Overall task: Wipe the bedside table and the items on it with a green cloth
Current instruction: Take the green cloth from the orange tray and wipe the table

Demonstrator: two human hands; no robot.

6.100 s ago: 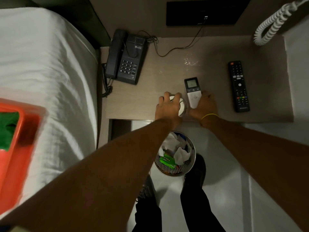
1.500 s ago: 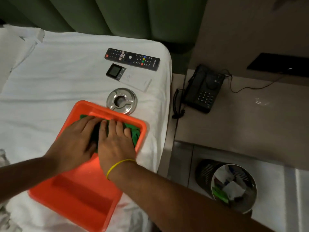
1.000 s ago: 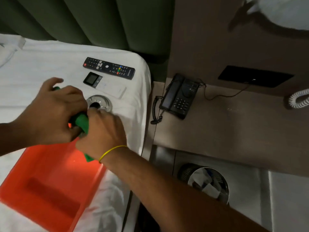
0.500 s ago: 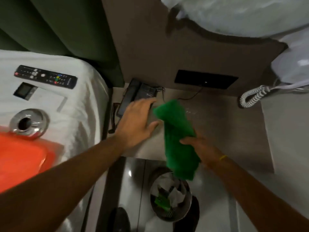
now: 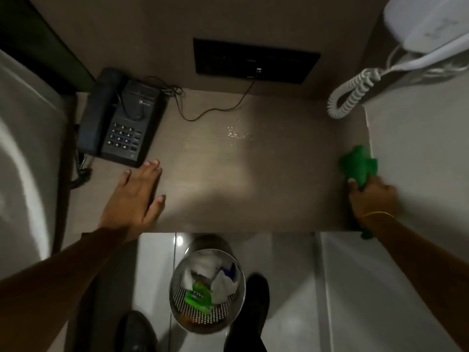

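The brown bedside table (image 5: 228,174) fills the middle of the view. My right hand (image 5: 371,199) grips the green cloth (image 5: 357,166) and presses it on the table's far right end, against the white wall. A tail of the cloth hangs below my wrist over the front edge. My left hand (image 5: 134,196) lies flat on the table with fingers spread, just in front of the black telephone (image 5: 119,118) at the back left. A small shiny wet patch (image 5: 237,133) marks the table's middle.
The white bed (image 5: 22,161) borders the table on the left. A metal waste bin (image 5: 206,288) with rubbish stands on the floor below, between my shoes. A white coiled cord (image 5: 352,92) hangs at the back right. A dark wall panel (image 5: 256,60) with a thin cable sits behind.
My right hand has carried the green cloth from mid-air down to the table's right end. My left hand has dropped flat beside the telephone. The view has turned away from the bed and orange tray.
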